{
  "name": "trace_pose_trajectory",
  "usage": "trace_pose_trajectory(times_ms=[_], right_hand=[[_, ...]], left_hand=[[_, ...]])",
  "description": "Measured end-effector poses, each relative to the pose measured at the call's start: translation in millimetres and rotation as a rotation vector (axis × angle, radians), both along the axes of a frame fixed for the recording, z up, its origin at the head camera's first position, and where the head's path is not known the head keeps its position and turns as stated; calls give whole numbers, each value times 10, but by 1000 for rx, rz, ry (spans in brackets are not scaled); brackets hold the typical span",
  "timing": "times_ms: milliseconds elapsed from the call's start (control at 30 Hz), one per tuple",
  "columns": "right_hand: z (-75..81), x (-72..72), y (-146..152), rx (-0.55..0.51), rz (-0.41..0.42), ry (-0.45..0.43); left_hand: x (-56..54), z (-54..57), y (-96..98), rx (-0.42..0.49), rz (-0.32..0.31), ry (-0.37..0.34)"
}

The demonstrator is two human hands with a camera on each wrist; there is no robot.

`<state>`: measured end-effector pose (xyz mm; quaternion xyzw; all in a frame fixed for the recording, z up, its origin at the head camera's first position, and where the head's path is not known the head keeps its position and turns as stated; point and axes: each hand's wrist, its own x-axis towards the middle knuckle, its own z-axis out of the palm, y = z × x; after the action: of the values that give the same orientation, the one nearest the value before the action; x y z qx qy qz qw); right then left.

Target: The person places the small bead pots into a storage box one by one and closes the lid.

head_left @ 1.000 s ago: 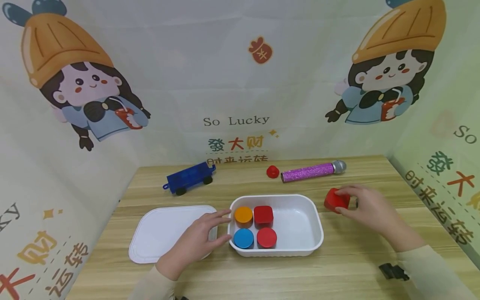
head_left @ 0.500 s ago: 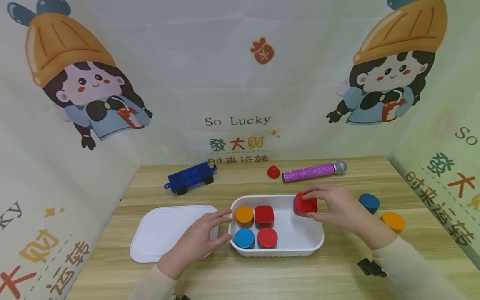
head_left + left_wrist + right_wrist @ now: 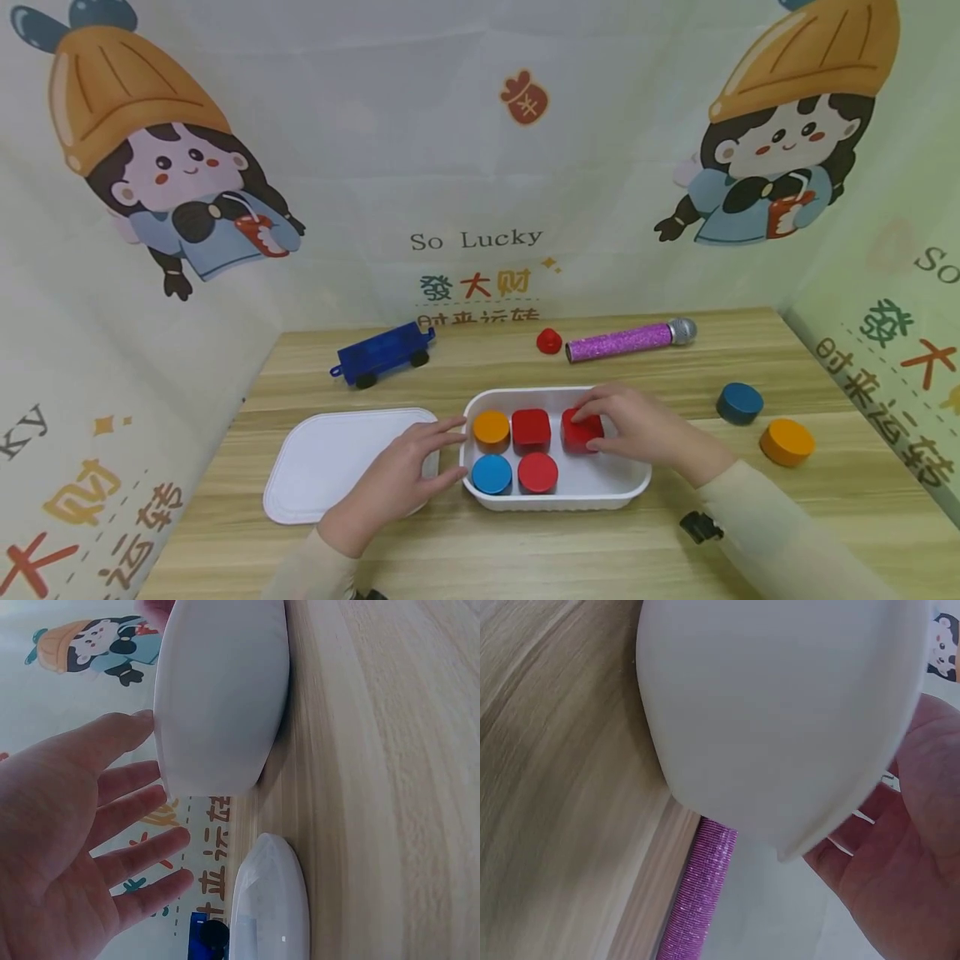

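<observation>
One red block (image 3: 582, 433): inside the white box (image 3: 555, 503), towards its back edge, just right of a square red block (image 3: 531, 429).
My right hand (image 3: 630, 422): reaching over the box's right end, thumb and fingers pinched on the red block.
My left hand (image 3: 400, 464): at the box's left rim, fingers spread apart, gripping nothing, same place as a second ago.
Red block's path: a second ago I held it right of the box; now it sits lower, within the walls.
Blue cylinder (image 3: 740, 403), orange cylinder (image 3: 787, 442): towards the tabletop's (image 3: 585, 558) right edge, uncovered since my right hand moved left.
</observation>
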<state>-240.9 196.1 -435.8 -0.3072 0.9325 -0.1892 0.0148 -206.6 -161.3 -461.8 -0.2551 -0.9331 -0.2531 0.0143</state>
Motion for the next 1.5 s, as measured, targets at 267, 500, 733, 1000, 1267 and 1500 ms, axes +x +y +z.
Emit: trace_pose_trajectory(times_ms=[267,500,733,1000,1267,1500], right_hand=[[-79,-76,-71,-7,-5,-41],[-93,-82,-111,-23,-29,-48],[-49,25,-40,-56,-81,-32],[66,198,204,-101,-171,40],[101,347,650,-154,-278,139],[69,414,1018,-175,-322,257]], left_hand=[[11,2,13,3,15,-23],[8,-1,26,9,15,-24],[18,-1,28,7,24,-29],[21,13,19,9,32,-39],[27,28,24,5,24,-40],[31,27,25,6,33,-39]])
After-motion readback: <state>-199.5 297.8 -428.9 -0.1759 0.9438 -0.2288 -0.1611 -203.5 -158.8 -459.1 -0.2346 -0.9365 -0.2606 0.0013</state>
